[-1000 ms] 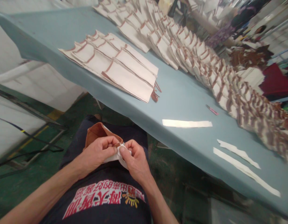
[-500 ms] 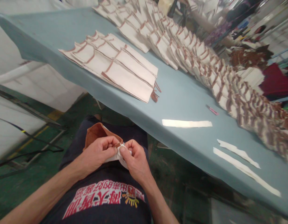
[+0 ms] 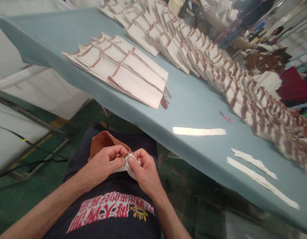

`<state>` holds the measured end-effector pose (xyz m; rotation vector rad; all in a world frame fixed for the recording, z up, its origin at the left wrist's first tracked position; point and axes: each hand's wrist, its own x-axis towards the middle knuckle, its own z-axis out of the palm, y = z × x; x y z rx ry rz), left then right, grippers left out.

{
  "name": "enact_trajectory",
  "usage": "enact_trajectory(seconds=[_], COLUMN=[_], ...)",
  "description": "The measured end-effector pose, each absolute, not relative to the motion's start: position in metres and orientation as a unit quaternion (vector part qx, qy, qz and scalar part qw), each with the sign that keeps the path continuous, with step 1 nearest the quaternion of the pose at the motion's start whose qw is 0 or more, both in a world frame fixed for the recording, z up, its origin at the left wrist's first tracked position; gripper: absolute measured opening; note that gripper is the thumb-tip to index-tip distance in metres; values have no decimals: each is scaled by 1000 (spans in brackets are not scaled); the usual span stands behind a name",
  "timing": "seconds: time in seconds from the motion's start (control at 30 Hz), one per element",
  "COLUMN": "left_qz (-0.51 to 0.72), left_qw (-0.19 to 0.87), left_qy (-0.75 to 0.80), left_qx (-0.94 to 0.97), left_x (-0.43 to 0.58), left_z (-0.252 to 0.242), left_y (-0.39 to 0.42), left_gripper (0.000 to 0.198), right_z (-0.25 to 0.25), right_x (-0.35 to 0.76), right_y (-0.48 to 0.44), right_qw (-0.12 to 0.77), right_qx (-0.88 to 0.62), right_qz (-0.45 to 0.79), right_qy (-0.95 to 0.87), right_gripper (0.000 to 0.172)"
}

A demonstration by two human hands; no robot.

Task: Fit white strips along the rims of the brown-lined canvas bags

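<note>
Over my lap lies a brown and white fabric piece (image 3: pixel 101 143), its brown suede-like side folded up. My left hand (image 3: pixel 106 162) pinches its edge between thumb and fingers. Close beside it, my right hand (image 3: pixel 145 169) is closed on a bunched white part of the same piece, and the thumbs almost meet. What exactly sits between the fingertips is too small to make out. On the table above my hands, white fabric pieces with brown edging (image 3: pixel 138 76) lie in overlapping rows, with brown strips poking out at their right end.
The blue-green covered table (image 3: pixel 190 106) slants across the view. Along its far side run long overlapping rows of brown-edged white pieces (image 3: pixel 208 59). White strips (image 3: pixel 199 131) and small pink-handled thread snips (image 3: pixel 226 117) lie on the right part. A dark cable (image 3: pixel 31 156) hangs at left.
Almost nothing differs. Both hands keep the same pinch on the fabric piece, and the things on the table stay where they were.
</note>
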<state>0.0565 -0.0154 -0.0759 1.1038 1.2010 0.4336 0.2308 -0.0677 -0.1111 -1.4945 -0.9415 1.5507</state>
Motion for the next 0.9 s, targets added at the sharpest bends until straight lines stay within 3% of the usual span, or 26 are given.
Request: enact_trajectory(seconds=[0.9], left_qz=[203], left_qw=[654], left_qy=[510], left_qx=[521], left_x=[55], left_z=[-67], left_y=[-16], left_gripper=[28], right_z=[-93], right_x=[235], right_y=[-64], right_qw=[377], right_qx=[-565], right_qz=[625], right_qy=[-383], right_gripper=[44])
